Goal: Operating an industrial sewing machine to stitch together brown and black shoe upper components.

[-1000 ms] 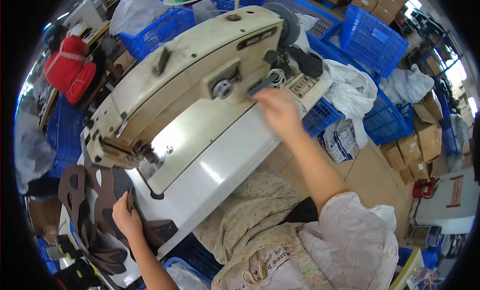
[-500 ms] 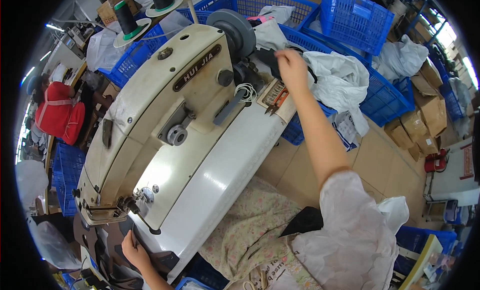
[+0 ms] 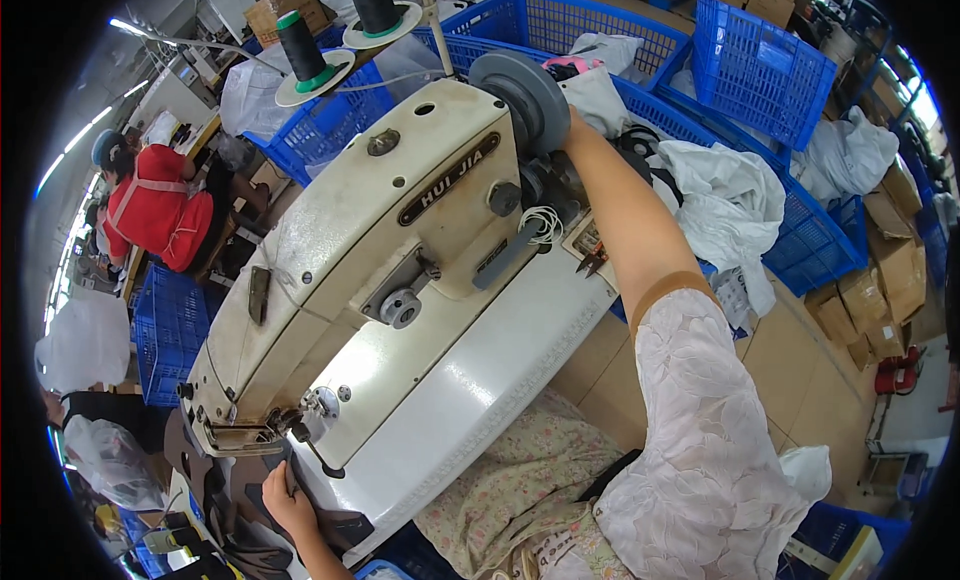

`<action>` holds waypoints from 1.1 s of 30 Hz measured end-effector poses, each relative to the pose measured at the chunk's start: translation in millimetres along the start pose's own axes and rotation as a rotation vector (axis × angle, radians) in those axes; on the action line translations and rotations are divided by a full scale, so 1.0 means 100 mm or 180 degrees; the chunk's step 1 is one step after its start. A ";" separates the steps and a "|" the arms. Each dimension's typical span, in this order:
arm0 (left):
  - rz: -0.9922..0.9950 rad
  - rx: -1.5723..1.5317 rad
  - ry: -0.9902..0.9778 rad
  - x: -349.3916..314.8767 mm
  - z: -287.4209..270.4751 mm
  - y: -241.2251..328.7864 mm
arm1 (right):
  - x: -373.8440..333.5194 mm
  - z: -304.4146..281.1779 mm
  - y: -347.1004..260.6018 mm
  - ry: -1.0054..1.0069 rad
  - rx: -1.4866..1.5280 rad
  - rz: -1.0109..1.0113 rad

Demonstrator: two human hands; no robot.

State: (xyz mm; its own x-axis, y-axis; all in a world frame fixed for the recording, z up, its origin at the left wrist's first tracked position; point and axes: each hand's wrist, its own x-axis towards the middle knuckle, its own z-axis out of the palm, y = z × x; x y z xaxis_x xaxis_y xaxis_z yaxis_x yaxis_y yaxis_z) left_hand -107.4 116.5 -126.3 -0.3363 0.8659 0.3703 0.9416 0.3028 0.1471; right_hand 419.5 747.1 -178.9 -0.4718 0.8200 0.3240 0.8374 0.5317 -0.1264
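A cream sewing machine (image 3: 340, 250) stands slantwise in front of me on its white table. By the needle end, my left hand (image 3: 288, 497) is closed on the edge of a dark brown cut piece (image 3: 275, 467), thumb and fingers pinching it. Other brown pieces (image 3: 215, 490) lie heaped beside and below that hand. My right arm reaches far across to the grey handwheel (image 3: 545, 95); my right hand (image 3: 582, 135) is against the wheel's right side. Its fingers are hidden behind the wheel.
Orange-handled thread snips (image 3: 593, 260) lie in a small tray at the table's right end. White bags and dark pieces (image 3: 640, 140) sit beyond, among blue crates (image 3: 760, 65). Two dark thread cones (image 3: 305, 52) stand behind the machine. A person in red (image 3: 165, 205) sits at far left.
My right hand has moved from the dark pieces beyond the machine to the handwheel. My left hand stays by the needle end on the brown piece. The whole view has shifted slightly.
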 end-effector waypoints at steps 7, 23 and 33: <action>0.0170 -0.0155 0.0048 0.14 0.18 0.10 | 0.08 0.04 0.79 0.0010 0.1305 0.0515; -0.2094 -0.2867 0.2279 0.37 -1.00 0.20 | -1.47 -2.31 -1.21 0.3132 0.4165 0.0884; -0.2538 -0.3678 0.3744 -0.17 -1.19 1.57 | -2.96 -1.97 -4.62 -0.0322 0.3542 -0.2275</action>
State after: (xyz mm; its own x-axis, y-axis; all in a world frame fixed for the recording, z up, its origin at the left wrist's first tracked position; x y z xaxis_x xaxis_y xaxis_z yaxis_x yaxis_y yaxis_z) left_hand 44.6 101.5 -0.5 -0.9618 -0.1807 0.2055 0.2610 -0.3808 0.8871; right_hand 226.6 216.8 -31.7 -0.7701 0.2754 0.5754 -0.2505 0.6990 -0.6698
